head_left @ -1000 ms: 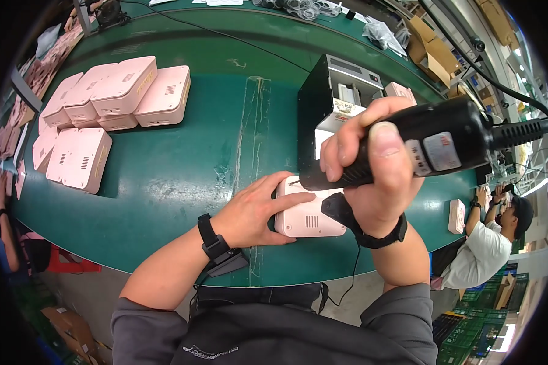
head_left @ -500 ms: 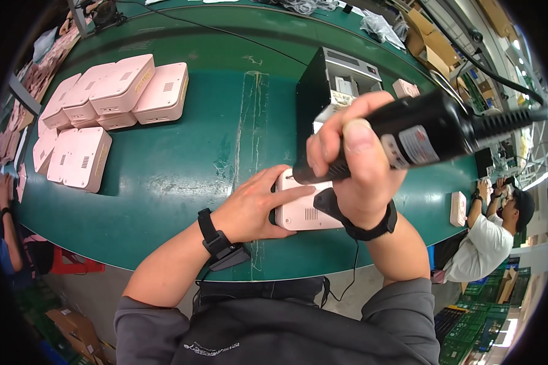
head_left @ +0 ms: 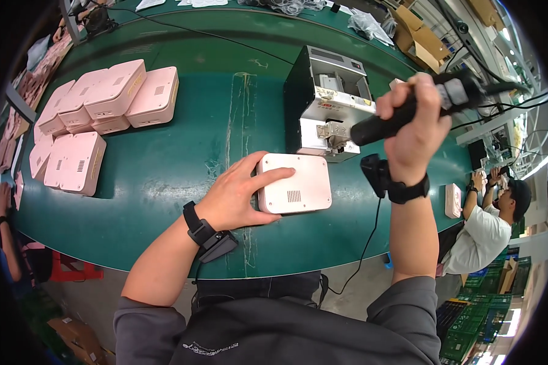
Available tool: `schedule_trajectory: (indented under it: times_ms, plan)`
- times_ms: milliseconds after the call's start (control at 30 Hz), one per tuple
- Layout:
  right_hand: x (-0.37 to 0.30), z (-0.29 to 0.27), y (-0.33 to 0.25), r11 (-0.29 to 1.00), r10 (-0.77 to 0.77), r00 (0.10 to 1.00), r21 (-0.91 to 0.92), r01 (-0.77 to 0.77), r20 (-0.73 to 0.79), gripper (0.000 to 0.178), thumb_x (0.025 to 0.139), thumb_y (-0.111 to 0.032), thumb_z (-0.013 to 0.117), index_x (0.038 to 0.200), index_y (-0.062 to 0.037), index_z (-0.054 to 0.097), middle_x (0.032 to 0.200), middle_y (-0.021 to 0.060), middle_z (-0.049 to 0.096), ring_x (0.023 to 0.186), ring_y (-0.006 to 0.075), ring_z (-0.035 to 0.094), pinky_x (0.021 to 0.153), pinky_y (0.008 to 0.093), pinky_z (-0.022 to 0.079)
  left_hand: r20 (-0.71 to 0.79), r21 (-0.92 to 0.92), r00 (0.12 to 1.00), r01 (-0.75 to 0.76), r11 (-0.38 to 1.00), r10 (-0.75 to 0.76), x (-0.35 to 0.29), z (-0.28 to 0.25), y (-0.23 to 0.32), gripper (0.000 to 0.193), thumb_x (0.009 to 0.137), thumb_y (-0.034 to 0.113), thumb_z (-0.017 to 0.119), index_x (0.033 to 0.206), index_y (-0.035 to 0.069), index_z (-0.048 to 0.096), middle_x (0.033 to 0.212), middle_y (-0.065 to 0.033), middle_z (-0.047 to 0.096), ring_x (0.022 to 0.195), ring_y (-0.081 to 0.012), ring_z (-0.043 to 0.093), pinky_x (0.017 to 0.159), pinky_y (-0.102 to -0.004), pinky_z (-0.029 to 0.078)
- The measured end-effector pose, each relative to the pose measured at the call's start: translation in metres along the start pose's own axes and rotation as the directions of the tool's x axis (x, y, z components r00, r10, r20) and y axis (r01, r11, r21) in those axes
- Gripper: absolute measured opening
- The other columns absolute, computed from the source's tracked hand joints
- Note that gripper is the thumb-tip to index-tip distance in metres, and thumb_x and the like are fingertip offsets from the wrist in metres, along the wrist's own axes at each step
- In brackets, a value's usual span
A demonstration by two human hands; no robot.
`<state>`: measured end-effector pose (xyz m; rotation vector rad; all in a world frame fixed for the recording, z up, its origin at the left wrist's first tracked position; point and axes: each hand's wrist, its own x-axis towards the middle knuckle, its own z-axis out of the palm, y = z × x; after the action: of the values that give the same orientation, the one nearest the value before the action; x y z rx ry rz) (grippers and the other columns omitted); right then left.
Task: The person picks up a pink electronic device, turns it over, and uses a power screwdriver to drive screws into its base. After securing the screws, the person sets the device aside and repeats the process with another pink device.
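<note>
My left hand (head_left: 234,191) grips the left end of a pale pink plastic box (head_left: 310,179) lying flat on the green table. Its index finger lies across the top face and the thumb presses the near side. The box has small holes at its corners and a slotted vent. In my right hand (head_left: 417,140) is a black corded electric screwdriver (head_left: 380,125), fingers wrapped round its body. The tool's nose points left, in front of a black-and-silver screw feeder (head_left: 298,91) behind the box. Its bit cannot be made out.
Several pink boxes (head_left: 115,91) stand stacked at the far left of the table (head_left: 189,146). Another pink box (head_left: 453,201) sits near the right edge, beside a person in a white shirt (head_left: 487,237). A black cable (head_left: 371,237) hangs from my right wrist.
My right hand has lifted the electric screwdriver off the pink box and carried it right and away from me, to the screw feeder. My left hand stays on the box.
</note>
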<state>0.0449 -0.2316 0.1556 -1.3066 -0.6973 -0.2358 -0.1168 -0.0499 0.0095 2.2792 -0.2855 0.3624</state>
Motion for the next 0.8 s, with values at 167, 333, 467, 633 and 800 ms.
schedule_trajectory:
  times_ms: [167, 333, 467, 633, 800]
  plan:
    - [-0.01, -0.007, -0.003, 0.993, 0.114, 0.993, 0.008, -0.114, 0.029, 0.026, 0.098, -0.03, 0.051, 0.097, -0.0045, 0.054, 0.07, 0.0059, 0.051, 0.052, 0.0164, 0.048, 0.058, 0.0346, 0.044, 0.011, 0.0, 1.0, 0.001, 1.0, -0.001, -0.001, 0.001, -0.001, 0.081, 0.062, 0.025, 0.087, 0.136, 0.027, 0.057, 0.133, -0.0172, 0.048, 0.116, -0.0356, 0.055, 0.099, -0.0421, 0.048]
    - [-0.042, -0.022, -0.025, 0.982, 0.144, 0.981, 0.1, -0.158, 0.132, 0.028, 0.099, -0.033, 0.047, 0.101, -0.0056, 0.05, 0.069, 0.0055, 0.049, 0.051, 0.0156, 0.046, 0.057, 0.0341, 0.043, 0.004, -0.009, 1.0, -0.002, 1.0, 0.002, -0.001, 0.002, -0.001, 0.081, 0.061, 0.024, 0.087, 0.136, 0.026, 0.057, 0.133, -0.0173, 0.048, 0.116, -0.036, 0.055, 0.099, -0.0421, 0.048]
    - [-0.061, -0.031, -0.03, 0.976, 0.163, 0.978, 0.124, -0.179, 0.13, 0.029, 0.1, -0.035, 0.044, 0.105, -0.0064, 0.047, 0.069, 0.0054, 0.049, 0.05, 0.0154, 0.046, 0.057, 0.0341, 0.043, 0.017, -0.022, 1.0, 0.008, 1.0, -0.007, 0.003, 0.001, -0.002, 0.081, 0.061, 0.023, 0.087, 0.136, 0.026, 0.057, 0.133, -0.0172, 0.048, 0.115, -0.0362, 0.055, 0.099, -0.042, 0.048]
    - [-0.071, -0.031, -0.028, 0.979, 0.157, 0.98, 0.109, -0.17, 0.12, 0.027, 0.099, -0.033, 0.046, 0.105, -0.0071, 0.047, 0.069, 0.0057, 0.05, 0.05, 0.0154, 0.047, 0.056, 0.0343, 0.044, 0.023, -0.035, 1.0, 0.022, 0.999, -0.021, 0.003, 0.002, -0.001, 0.081, 0.061, 0.022, 0.087, 0.136, 0.025, 0.057, 0.133, -0.0164, 0.049, 0.115, -0.0362, 0.056, 0.098, -0.0419, 0.048]
    - [-0.082, -0.028, -0.015, 0.983, 0.148, 0.979, 0.087, -0.161, 0.143, 0.026, 0.097, -0.032, 0.05, 0.103, -0.0074, 0.045, 0.069, 0.0058, 0.05, 0.05, 0.0152, 0.046, 0.053, 0.0343, 0.044, 0.02, -0.024, 0.999, 0.027, 0.999, -0.027, 0.004, 0.002, 0.004, 0.08, 0.061, 0.022, 0.087, 0.135, 0.025, 0.057, 0.133, -0.0159, 0.049, 0.115, -0.0362, 0.056, 0.098, -0.0422, 0.049]
